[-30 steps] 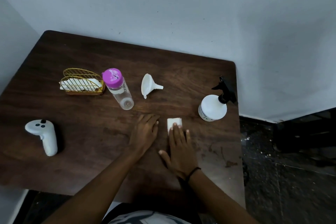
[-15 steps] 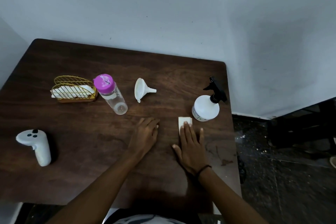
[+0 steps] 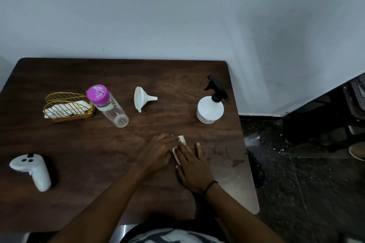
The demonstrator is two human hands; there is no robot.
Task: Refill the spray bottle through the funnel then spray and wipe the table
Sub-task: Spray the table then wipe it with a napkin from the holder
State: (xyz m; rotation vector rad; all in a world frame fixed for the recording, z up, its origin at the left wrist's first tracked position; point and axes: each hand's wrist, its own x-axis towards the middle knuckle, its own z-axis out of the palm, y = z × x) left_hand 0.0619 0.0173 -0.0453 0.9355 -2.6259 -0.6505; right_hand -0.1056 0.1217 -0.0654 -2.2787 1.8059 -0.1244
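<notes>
Right now, seen from above:
Table [image 3: 83, 140]: dark wood, set against a pale wall.
Left hand [image 3: 158, 152]: lies on the near middle of the table, fingertips on a small white tissue [image 3: 180, 139]; whether it pinches the tissue I cannot tell.
Right hand [image 3: 194, 165]: flat, fingers straight, pressing on the same tissue beside the left hand.
Sprayer [image 3: 211, 107]: white with a black trigger, upright near the right edge.
Funnel [image 3: 141, 97]: white, on its side, mid-table.
Bottle [image 3: 107, 104]: clear, purple cap, left of the funnel.
Holder [image 3: 68, 107]: gold wire, holding napkins, far left.
Controller [image 3: 32, 170]: white, near left.
</notes>
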